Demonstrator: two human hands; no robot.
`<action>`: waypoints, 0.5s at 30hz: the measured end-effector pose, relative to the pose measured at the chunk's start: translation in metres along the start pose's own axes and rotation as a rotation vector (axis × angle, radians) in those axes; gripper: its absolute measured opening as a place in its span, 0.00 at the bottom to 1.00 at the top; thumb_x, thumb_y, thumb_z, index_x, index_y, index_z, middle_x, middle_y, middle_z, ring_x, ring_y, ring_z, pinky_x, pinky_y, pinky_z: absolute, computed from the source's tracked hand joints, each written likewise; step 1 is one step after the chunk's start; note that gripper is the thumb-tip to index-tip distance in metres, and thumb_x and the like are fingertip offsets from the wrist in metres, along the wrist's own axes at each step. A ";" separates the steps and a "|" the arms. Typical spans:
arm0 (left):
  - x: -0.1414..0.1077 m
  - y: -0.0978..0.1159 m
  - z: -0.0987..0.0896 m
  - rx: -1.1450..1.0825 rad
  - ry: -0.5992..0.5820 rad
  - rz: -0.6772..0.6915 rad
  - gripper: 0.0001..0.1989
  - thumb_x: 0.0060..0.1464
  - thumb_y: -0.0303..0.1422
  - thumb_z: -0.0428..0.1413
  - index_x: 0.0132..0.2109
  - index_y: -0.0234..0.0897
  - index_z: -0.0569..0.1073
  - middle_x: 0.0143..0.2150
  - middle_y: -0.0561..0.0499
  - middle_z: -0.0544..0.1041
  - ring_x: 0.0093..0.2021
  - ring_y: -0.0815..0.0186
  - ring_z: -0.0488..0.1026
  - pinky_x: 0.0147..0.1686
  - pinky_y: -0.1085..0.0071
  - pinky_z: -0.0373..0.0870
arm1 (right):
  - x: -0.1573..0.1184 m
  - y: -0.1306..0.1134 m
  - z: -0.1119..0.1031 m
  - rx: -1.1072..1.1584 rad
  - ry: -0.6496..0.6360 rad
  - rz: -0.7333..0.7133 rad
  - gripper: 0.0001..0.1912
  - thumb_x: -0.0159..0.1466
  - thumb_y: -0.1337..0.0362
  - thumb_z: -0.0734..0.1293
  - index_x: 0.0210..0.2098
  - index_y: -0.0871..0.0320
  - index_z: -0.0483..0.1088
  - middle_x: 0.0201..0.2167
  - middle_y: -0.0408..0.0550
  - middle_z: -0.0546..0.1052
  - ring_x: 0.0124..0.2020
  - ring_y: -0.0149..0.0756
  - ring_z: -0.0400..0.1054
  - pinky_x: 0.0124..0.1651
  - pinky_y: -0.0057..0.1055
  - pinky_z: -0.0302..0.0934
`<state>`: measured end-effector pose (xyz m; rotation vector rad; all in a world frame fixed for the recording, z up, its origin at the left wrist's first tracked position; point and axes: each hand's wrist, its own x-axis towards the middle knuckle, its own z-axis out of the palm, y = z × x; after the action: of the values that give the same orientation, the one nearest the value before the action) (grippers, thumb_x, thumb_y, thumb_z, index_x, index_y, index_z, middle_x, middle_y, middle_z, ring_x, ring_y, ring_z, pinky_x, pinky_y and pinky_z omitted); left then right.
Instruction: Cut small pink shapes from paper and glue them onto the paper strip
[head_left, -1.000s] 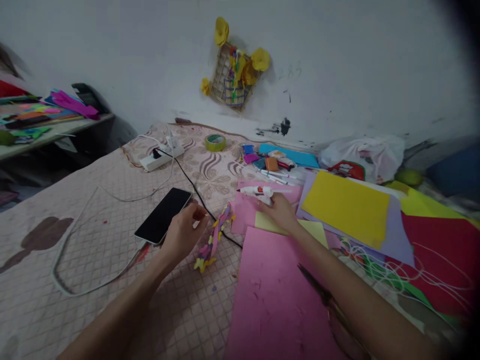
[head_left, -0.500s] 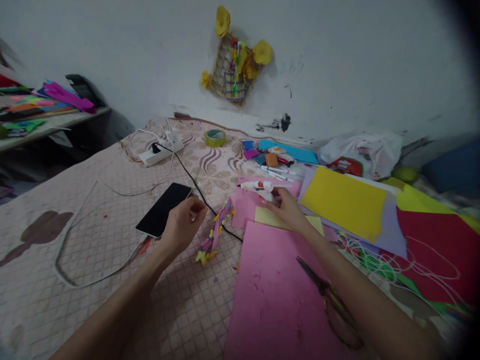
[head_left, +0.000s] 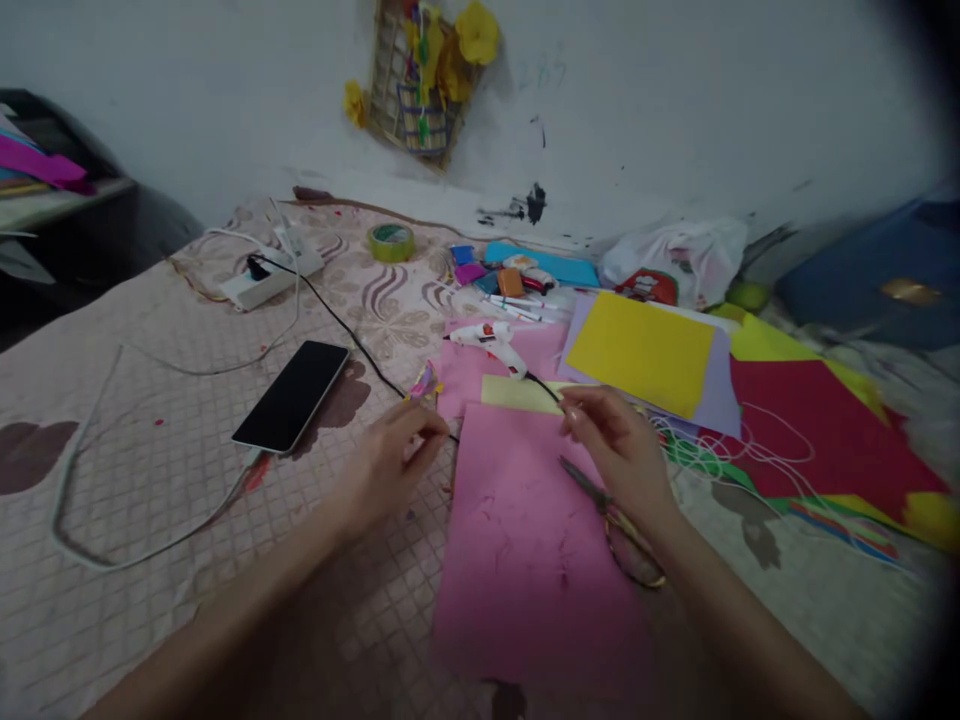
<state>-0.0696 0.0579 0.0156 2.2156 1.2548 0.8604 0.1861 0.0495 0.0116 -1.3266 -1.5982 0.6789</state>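
**Hands at the top edge of the pink sheet**

Reference landmark: the large pink sheet (head_left: 536,560) lying flat on the patterned bedcover (head_left: 150,420).

1. Left hand (head_left: 394,465). I see it just left of the pink sheet's top left corner, fingers curled inward. The fingertips appear pinched together over a small item, but motion blur prevents me from telling what it is, or whether anything is actually gripped. A multicoloured paper strip (head_left: 424,382) shows just beyond the knuckles.

2. Right hand (head_left: 619,450). I see it over the pink sheet's top right area, partly closed, thumb and forefinger drawn together. The black cord (head_left: 360,345) runs up to the fingertips; I cannot confirm a firm hold on it.

3. Scissors (head_left: 615,520). They lie on the right part of the pink sheet, under the right wrist, blades pointing toward the sheet's top edge.

4. Glue gun (head_left: 491,340). It rests beyond the pink sheet's top edge, on a second pink piece, with a pale yellow sheet (head_left: 517,393) between it and the landmark.

5. Phone (head_left: 292,395). It lies face up, screen dark, well left of the pink sheet.

6. Yellow sheet (head_left: 641,350) and red sheet (head_left: 817,435). Both lie to the right of the landmark; the tape roll (head_left: 391,241) sits far beyond it, near the wall.
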 end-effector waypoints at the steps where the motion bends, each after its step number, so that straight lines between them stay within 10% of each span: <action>1: -0.002 0.005 0.005 -0.014 -0.051 0.024 0.05 0.55 0.27 0.48 0.35 0.36 0.69 0.33 0.51 0.71 0.34 0.69 0.67 0.33 0.73 0.64 | -0.012 -0.003 -0.001 0.006 -0.015 0.016 0.09 0.63 0.66 0.59 0.43 0.55 0.66 0.30 0.43 0.68 0.28 0.30 0.64 0.31 0.29 0.60; 8: -0.012 0.020 0.026 0.059 -0.418 0.180 0.06 0.53 0.25 0.49 0.36 0.37 0.69 0.35 0.50 0.71 0.36 0.66 0.67 0.34 0.71 0.63 | -0.064 -0.006 0.001 -0.028 -0.080 -0.008 0.09 0.62 0.70 0.59 0.39 0.54 0.68 0.32 0.45 0.68 0.28 0.30 0.63 0.28 0.28 0.57; 15: -0.023 0.019 0.024 0.123 -0.436 0.119 0.06 0.50 0.27 0.52 0.38 0.37 0.68 0.39 0.49 0.70 0.39 0.63 0.67 0.36 0.69 0.64 | -0.071 -0.006 0.003 -0.017 -0.038 0.022 0.07 0.62 0.67 0.59 0.37 0.55 0.68 0.30 0.46 0.69 0.26 0.31 0.62 0.29 0.29 0.57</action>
<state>-0.0502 0.0272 0.0043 2.4212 0.9945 0.3146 0.1803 -0.0191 -0.0057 -1.3522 -1.6254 0.7093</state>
